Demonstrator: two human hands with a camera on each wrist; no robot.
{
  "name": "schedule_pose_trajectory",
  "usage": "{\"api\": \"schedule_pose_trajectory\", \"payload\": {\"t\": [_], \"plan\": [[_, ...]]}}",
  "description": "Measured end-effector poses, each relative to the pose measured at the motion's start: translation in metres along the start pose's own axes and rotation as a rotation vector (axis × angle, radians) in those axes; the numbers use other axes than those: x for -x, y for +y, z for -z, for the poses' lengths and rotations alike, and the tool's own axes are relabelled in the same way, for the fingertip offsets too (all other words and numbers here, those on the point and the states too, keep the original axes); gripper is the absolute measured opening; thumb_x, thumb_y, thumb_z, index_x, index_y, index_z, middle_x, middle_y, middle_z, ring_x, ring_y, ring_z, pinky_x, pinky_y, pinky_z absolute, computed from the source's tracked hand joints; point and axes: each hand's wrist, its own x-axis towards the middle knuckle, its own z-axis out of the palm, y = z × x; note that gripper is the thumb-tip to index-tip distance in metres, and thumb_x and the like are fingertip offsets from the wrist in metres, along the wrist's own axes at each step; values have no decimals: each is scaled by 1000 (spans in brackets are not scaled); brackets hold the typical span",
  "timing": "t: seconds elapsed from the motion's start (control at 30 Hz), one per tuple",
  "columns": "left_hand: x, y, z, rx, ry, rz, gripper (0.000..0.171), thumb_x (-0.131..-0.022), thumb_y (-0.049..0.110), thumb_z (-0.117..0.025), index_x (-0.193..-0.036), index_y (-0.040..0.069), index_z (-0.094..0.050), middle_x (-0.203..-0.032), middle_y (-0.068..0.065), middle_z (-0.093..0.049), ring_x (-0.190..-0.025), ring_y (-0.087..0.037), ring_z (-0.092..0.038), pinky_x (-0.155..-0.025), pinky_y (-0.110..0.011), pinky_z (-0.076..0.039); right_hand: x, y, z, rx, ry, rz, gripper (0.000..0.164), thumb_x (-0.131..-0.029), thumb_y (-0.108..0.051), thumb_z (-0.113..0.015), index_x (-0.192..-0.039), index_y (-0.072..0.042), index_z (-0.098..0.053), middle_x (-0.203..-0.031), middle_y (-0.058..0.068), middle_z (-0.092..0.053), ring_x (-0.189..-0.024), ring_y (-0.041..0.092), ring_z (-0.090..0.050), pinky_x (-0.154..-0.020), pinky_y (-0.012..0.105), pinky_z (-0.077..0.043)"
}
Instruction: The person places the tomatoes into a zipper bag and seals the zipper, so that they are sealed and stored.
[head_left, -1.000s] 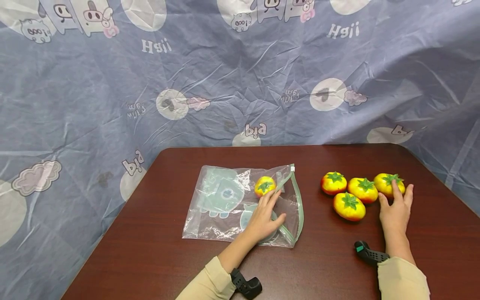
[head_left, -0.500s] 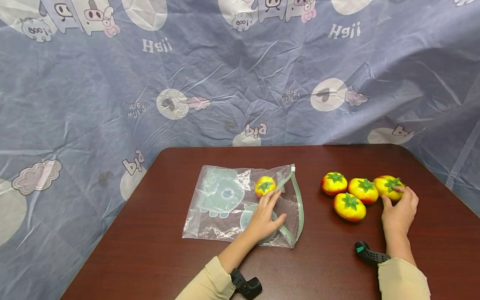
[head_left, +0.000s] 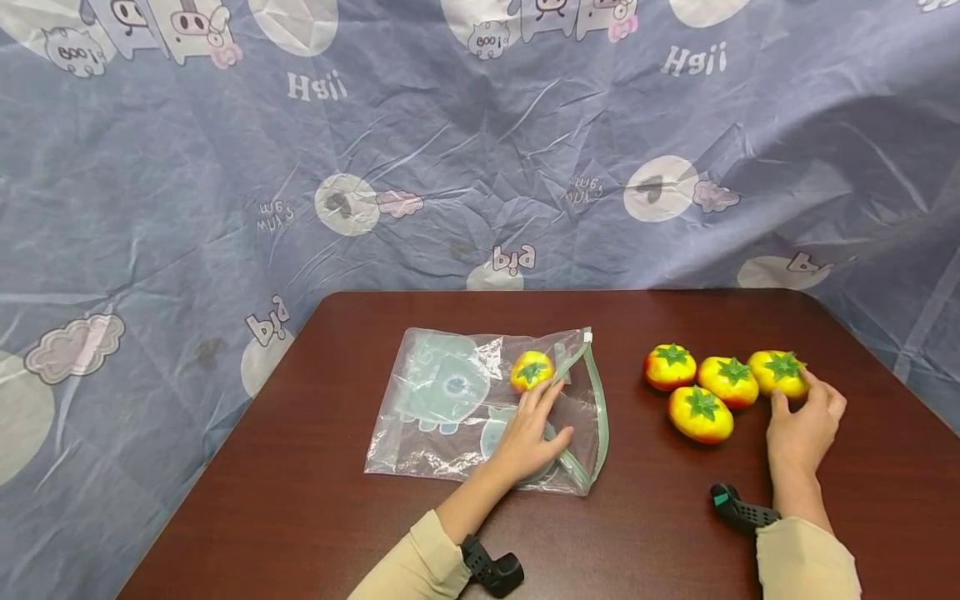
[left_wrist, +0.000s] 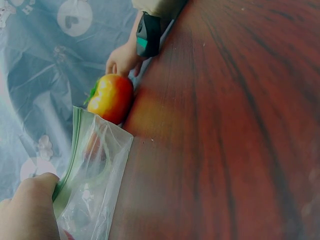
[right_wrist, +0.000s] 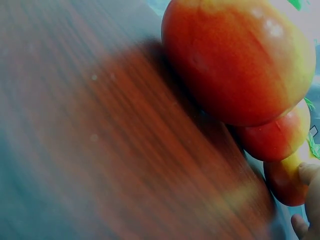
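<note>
A clear zip bag [head_left: 405, 450] with green trim and pale green animal prints lies flat, its mouth toward the right. One yellow-red tomato [head_left: 532, 367] with a green star-shaped leaf shows within the bag's outline. My left hand [head_left: 527, 442] rests on the bag by its mouth, fingers extended and thumb apart. At the right, my right hand [head_left: 804, 429] holds the rightmost tomato [head_left: 776, 371] by its near side, thumb and bent fingers against it. The right wrist view shows the thumb [right_wrist: 307, 175] touching this tomato; the other fingertips are partly hidden.
Beside the held tomato sit three more: a back-left tomato [head_left: 667, 371], a middle tomato [head_left: 727, 383] and a front tomato [head_left: 699, 417]. The dark wooden table [head_left: 637, 525] ends against a blue printed cloth [head_left: 450, 150].
My right hand's fingers have bent in from spread, and the hand has shifted slightly right. The rightmost tomato has moved slightly. My left hand and the bag look unchanged.
</note>
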Motion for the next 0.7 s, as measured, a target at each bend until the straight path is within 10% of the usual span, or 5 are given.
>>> {"api": "schedule_pose_trajectory", "payload": {"t": [0.7], "plan": [[0,1,1,7,-7,9,65,-80,29,-57,-140,14,-34,-140,-7,-37,-127,-23,-39,-97,-40,-41,-2,0,-2,-4,-29,-71,52,-88,-17,-53,-136,-8,-37,-140,14,-30,-131,32,-28,-112,37,-19]]}}
